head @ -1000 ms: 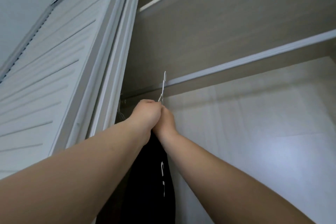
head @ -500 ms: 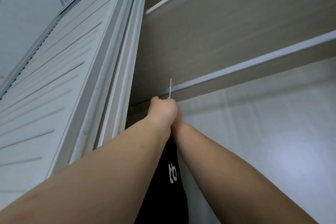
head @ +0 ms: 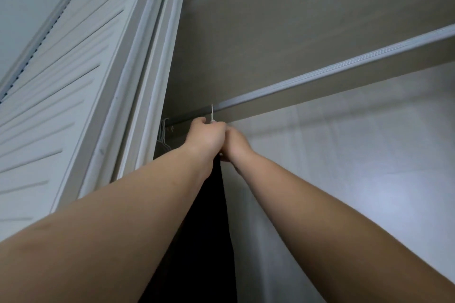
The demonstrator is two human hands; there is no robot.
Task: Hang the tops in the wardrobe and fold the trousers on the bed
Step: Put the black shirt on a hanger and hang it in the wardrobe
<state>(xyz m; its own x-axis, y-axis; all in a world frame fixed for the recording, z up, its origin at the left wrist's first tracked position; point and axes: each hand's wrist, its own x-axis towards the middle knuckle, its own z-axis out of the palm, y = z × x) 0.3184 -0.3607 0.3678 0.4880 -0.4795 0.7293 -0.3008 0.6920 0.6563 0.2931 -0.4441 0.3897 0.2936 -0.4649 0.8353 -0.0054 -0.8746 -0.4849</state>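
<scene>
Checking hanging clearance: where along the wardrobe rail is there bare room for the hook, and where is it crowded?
Free: the grey metal wardrobe rail runs bare rightward from the thin white wire hanger hook held up by the left hand and right hand. Crowded: the rail's left end by the white louvred door, where empty white wire hangers bunch.
</scene>
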